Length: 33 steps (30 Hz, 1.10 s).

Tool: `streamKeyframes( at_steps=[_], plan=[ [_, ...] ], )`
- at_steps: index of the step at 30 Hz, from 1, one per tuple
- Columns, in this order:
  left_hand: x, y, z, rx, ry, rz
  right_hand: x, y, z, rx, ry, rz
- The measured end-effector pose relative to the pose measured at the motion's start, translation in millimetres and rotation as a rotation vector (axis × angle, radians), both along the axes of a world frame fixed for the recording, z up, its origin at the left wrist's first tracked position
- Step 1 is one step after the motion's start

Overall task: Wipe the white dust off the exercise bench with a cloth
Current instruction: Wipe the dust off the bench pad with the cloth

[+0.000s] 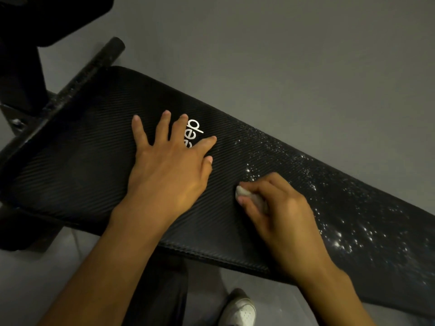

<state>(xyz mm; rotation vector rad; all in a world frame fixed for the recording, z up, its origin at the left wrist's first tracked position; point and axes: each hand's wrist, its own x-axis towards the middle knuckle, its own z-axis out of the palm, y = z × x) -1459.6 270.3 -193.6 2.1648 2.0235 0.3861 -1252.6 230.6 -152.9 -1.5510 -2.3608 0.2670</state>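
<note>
A black ribbed exercise bench (77,165) runs from the upper left to the lower right. White dust (348,234) speckles its right half, thickest toward the lower right. My right hand (280,210) grips a small balled-up whitish cloth (244,192) and holds it against the pad at the left edge of the dust. My left hand (169,165) lies flat on the pad with fingers spread, partly covering white printed letters (196,130). The pad's left half looks free of dust.
A black foam-covered bar (94,71) crosses the bench's far left end, beside a dark frame post (21,74). Grey floor surrounds the bench. A white shoe (242,311) and a dark support leg (162,290) sit below the near edge.
</note>
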Motion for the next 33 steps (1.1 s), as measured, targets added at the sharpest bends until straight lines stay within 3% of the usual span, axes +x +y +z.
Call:
streamKeyframes(
  at_steps=[6, 12, 18, 24, 30, 33],
  plan=[
    [0, -1, -1, 0.007, 0.008, -0.007, 9, -13, 13, -0.256, 0.022, 0.163],
    [1, 0, 0, -0.001, 0.013, -0.009, -5, 9, 3, 0.04, -0.083, 0.004],
    [1, -1, -1, 0.017, -0.003, -0.011, 3, -15, 10, -0.195, 0.054, 0.15],
    [1, -1, -1, 0.02, -0.012, -0.016, -15, 21, -1, 0.058, -0.088, -0.048],
    [0, -1, -1, 0.021, -0.009, -0.021, -2, -4, 6, -0.151, 0.012, 0.107],
    [0, -1, -1, 0.027, -0.016, -0.017, 1, 9, 7, -0.068, -0.093, 0.101]
  ],
)
